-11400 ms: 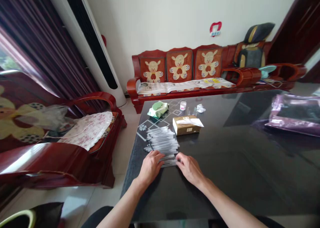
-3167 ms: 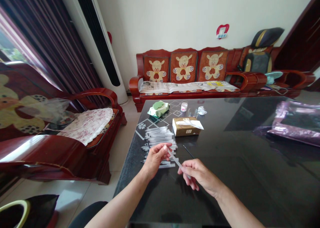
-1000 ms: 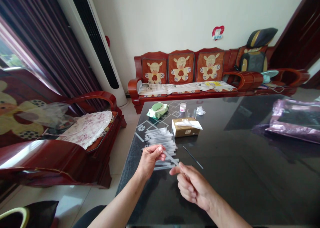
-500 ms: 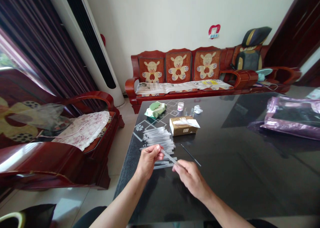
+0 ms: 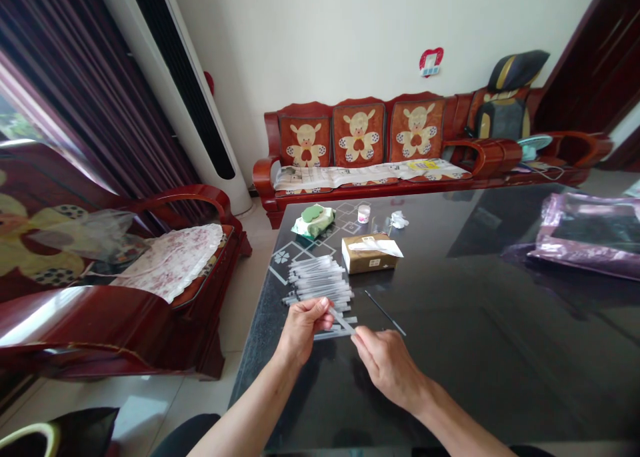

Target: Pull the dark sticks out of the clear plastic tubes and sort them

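Between my two hands stretches a thin, whitish translucent strip or sleeve (image 5: 343, 320); its exact kind is not clear. My left hand (image 5: 306, 323) pinches its upper left end, and my right hand (image 5: 387, 360) grips the lower right end. Just beyond my left hand lies a pile of similar slim translucent pieces (image 5: 320, 278) in a rough row, some with dark ends. A few more are partly hidden under my hands. To the right of the pile, a thin dark stick (image 5: 385, 312) rests on the black table (image 5: 475, 350).
A brown tissue pack (image 5: 370, 255) stands beyond the pile. Farther back are a green wipes packet (image 5: 314, 222), a small white cup (image 5: 363, 213) and crumpled tissue (image 5: 399, 219). A purple plastic package (image 5: 590, 237) lies at the right. Wooden sofas (image 5: 360, 187) stand beyond the table.
Both hands have dropped slightly, still holding the strip. My right hand's fingers now sit nearer the strip's lower end. The view has shifted a little.
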Demonstrator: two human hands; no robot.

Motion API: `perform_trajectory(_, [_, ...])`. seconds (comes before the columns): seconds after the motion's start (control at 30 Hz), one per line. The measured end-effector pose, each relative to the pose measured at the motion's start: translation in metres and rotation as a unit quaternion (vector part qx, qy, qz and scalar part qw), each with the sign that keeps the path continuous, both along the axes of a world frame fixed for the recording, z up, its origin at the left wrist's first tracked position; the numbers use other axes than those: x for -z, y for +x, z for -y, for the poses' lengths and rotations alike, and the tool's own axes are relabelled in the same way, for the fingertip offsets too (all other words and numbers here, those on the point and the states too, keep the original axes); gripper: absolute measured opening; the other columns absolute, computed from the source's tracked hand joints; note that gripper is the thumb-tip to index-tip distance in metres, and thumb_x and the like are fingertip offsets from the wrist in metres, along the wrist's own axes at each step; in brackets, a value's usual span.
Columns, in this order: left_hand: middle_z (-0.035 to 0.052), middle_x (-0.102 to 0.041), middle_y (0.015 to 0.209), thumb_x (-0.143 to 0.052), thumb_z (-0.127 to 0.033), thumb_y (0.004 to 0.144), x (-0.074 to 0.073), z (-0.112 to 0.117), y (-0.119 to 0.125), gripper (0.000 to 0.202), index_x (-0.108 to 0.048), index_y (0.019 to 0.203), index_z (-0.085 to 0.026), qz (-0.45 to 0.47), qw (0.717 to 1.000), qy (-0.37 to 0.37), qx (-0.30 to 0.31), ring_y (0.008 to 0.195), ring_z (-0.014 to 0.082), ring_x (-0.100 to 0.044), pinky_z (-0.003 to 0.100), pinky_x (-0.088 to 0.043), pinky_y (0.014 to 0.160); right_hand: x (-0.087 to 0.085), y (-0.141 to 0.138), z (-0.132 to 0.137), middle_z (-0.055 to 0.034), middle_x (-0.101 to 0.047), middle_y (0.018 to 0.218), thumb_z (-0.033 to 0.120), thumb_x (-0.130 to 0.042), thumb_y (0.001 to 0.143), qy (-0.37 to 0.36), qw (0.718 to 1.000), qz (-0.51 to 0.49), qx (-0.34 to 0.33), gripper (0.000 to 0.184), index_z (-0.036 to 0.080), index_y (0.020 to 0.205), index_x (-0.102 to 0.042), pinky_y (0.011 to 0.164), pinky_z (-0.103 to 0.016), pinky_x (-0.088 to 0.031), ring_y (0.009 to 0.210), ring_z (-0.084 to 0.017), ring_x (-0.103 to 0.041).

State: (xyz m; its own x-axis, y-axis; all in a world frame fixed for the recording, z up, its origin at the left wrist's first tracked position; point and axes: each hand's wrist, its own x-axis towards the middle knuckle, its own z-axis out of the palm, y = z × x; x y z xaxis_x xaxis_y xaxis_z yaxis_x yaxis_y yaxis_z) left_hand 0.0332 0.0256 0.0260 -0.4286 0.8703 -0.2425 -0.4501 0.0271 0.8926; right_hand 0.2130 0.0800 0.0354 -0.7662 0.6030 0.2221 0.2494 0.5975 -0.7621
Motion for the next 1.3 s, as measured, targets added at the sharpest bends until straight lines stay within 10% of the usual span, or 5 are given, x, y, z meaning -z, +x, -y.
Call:
perform_trajectory(0.13, [0.0021,-0.061,0.056,-0.075,-0.04,0.069,0.002,0.004,-0.001,0.031,-0.071,0.075,-0.01,-0.025,0.999,0.022,-0.013,0.048,0.0077,-0.053,0.018,-0.044,0.052,0.006,-0.002,0.005,0.0032,-0.042,0.051,0.047,-0.045,0.089,-0.161,0.986,-0.051,0.017,0.036,0.017,0.073,-0.058,0.049,-0.024,-0.027,0.045,-0.008,-0.036])
perform_trajectory(0.37, [0.0026,-0.062,0.058,-0.071,-0.036,0.074,0.002,0.008,0.002,0.027,-0.07,0.078,-0.01,-0.039,0.997,0.064,0.033,0.049,0.008,-0.053,0.019,-0.044,0.052,0.013,-0.007,0.01,0.0127,-0.021,0.041,0.051,-0.042,0.089,-0.599,0.788,-0.119,-0.078,0.039,0.016,0.091,-0.057,0.03,-0.019,-0.016,0.032,-0.005,-0.01])
perform_trajectory(0.63, [-0.0005,-0.057,0.055,-0.077,-0.035,0.065,-0.019,0.01,-0.045,0.028,-0.066,0.066,-0.01,-0.054,0.98,0.102,-0.159,0.048,0.0055,-0.049,0.016,-0.04,0.048,-0.003,0.009,0.015,0.0028,-0.044,0.055,0.042,-0.044,0.09,-0.066,0.998,-0.003,0.0,0.034,0.019,0.067,-0.051,0.055,-0.024,-0.031,0.052,-0.01,-0.042])
perform_trajectory(1.03, [-0.0002,-0.06,0.06,-0.069,-0.042,0.071,0.018,0.006,0.004,0.04,-0.062,0.098,-0.012,-0.187,0.979,0.005,0.08,0.05,0.0126,-0.056,0.024,-0.047,0.049,0.031,0.067,-0.107,-0.0079,-0.07,0.079,0.038,-0.032,0.093,0.148,0.887,0.346,0.267,0.036,0.024,0.092,-0.065,0.056,-0.026,-0.037,0.069,-0.021,-0.066])
perform_trajectory(1.3, [-0.0017,-0.061,0.06,-0.059,-0.027,0.079,0.03,0.007,0.042,0.013,-0.059,0.089,-0.019,-0.533,0.832,-0.059,0.142,0.056,0.014,-0.059,0.024,-0.042,0.059,0.043,0.078,-0.117,-0.0123,-0.07,0.082,0.041,-0.033,0.094,0.215,0.841,0.412,0.277,0.039,0.019,0.102,-0.064,0.059,-0.03,-0.042,0.072,-0.026,-0.068])
